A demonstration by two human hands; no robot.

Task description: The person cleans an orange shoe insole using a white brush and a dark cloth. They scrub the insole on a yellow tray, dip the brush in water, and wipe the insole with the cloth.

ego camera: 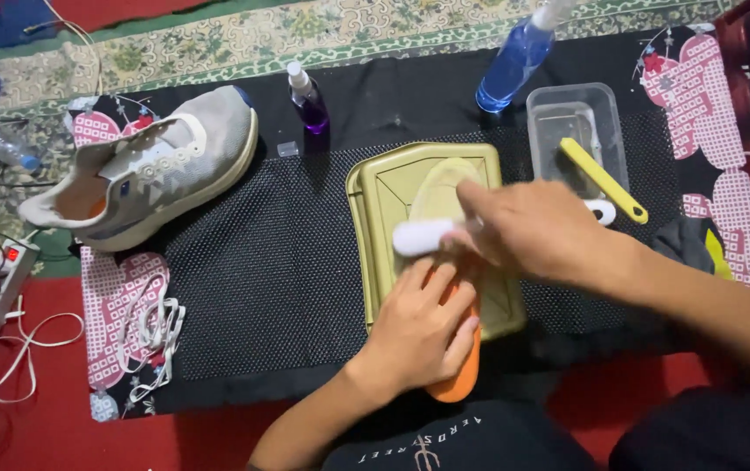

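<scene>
Step in hand, by look: scrubbing insole (445,196) laid on olive tray (375,205), centre of black mat (261,270). Left hand (423,327) lies flat, fingers spread, pinning insole's orange heel end at 6 o'clock. Right hand (536,228) has grip clamped on white brush (423,235), bristles on insole. Next move likely calls for short strokes toward toe at 12 o'clock, heel kept pinned. Clear tub (567,109) with yellow brush (602,179) close at 2 o'clock; open mat at 9 o'clock, grey shoe (157,166) beyond.

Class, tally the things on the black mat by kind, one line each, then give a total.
Shoe: 1
Spray bottles: 2
Tray: 1
Insole: 1
Brushes: 2
Clear tub: 1
Laces bundle: 1
Total: 9
</scene>
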